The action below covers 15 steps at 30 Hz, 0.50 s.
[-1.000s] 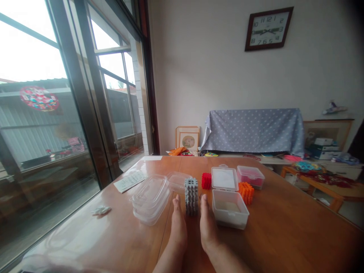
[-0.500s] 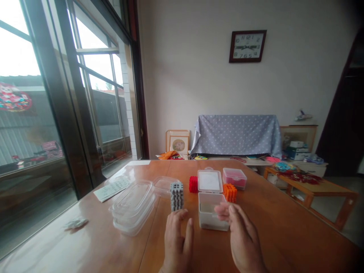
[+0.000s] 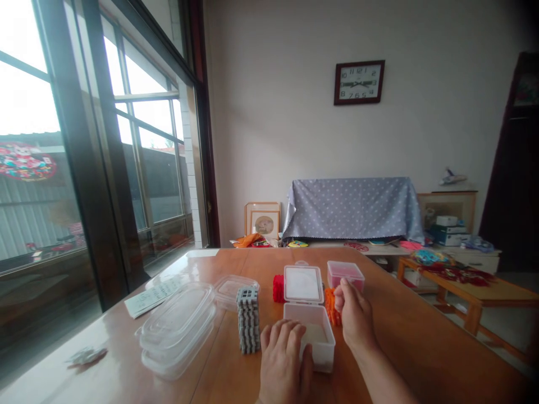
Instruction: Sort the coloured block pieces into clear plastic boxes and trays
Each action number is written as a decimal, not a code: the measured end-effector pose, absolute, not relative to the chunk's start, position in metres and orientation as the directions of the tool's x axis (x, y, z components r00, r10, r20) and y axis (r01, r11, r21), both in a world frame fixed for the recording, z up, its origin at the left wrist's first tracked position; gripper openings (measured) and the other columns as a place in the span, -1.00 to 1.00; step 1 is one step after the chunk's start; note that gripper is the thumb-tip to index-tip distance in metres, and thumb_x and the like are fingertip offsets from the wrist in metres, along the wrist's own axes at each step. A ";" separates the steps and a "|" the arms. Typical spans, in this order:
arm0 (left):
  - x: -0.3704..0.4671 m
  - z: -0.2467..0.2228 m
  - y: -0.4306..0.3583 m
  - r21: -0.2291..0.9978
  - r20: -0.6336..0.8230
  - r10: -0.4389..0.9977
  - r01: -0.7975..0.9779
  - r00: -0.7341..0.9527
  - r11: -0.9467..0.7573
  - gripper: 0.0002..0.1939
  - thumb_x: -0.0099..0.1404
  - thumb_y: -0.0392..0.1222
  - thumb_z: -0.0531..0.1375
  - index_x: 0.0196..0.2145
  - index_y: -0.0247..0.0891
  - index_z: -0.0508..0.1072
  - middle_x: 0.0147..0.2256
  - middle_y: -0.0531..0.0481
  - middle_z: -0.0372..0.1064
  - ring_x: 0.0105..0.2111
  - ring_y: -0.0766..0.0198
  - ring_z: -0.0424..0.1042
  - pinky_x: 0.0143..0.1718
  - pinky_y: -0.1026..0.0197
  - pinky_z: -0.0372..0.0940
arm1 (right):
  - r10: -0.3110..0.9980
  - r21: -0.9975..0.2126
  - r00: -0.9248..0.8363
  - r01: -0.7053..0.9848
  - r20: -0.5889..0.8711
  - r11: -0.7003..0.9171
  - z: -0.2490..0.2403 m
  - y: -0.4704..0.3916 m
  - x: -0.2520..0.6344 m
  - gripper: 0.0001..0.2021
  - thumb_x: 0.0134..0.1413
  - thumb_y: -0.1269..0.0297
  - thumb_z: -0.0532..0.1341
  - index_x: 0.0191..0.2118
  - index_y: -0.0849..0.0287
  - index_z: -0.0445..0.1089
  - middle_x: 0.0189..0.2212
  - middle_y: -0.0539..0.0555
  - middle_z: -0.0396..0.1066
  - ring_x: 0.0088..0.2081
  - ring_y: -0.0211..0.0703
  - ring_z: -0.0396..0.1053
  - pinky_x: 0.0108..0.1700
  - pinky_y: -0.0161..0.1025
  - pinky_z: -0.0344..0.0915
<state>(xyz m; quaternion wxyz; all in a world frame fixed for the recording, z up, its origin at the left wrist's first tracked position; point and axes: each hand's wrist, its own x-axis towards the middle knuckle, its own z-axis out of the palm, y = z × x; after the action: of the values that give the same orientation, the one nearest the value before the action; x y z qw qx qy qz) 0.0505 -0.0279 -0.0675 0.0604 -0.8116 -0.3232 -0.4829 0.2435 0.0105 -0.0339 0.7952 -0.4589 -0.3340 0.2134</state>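
A translucent plastic box (image 3: 323,354) stands on the table with its lid (image 3: 302,284) raised at the back. My left hand (image 3: 281,353) is at the box's near left side, overlapping it, fingers bent forward and thumb apart. Left of that hand, a tall stack of grey interlocking pieces (image 3: 248,321) stands upright. My right hand (image 3: 356,311) is beside a block of orange pieces (image 3: 332,307) and partly covers it. Its fingers are curled, and whether they grip anything is hidden. A red block (image 3: 278,288) sits left of the raised lid.
Behind the orange block is a lidded box with pink contents (image 3: 346,271). Several clear lids or containers (image 3: 179,331) are stacked on the left, near printed paper (image 3: 152,295) and a small crumpled packet (image 3: 87,356). A window runs along the left side.
My right hand has moved from over the open box to the orange block, its fingers now curled. My left hand has shifted right, from in front of the grey stack to the box.
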 end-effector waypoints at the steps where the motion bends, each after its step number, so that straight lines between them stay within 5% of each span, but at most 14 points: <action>1: 0.051 -0.070 -0.026 0.212 0.827 0.464 0.589 0.316 -0.780 -0.68 0.32 -0.29 0.14 0.03 -0.15 0.40 -0.07 -0.15 0.48 -0.02 -0.01 0.42 0.03 -0.08 0.18 | 0.664 -0.879 0.671 -0.038 0.331 0.476 -0.040 0.013 0.243 -0.50 0.14 -0.22 0.24 -0.53 0.13 0.32 -0.68 -0.10 0.19 -0.61 -0.31 0.13 -0.54 -0.32 0.12; 15: 0.047 -0.065 -0.035 0.274 0.725 0.567 0.592 0.391 -0.758 -0.87 0.39 -0.29 0.11 -0.18 -0.14 0.44 -0.31 -0.04 0.44 -0.23 0.08 0.36 -0.09 -0.03 0.13 | 0.823 -0.944 0.498 -0.025 0.273 0.328 -0.069 0.022 0.248 -0.52 0.18 -0.22 0.22 -0.49 0.12 0.36 -0.64 -0.09 0.16 -0.56 -0.26 0.13 -0.49 -0.31 0.12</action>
<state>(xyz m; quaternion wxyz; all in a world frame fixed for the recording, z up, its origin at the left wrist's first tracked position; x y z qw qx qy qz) 0.0471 -0.0355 -0.0652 0.0143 -0.8339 -0.3474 -0.4287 0.2476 0.0222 -0.0694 0.7089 -0.4964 -0.4020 0.2991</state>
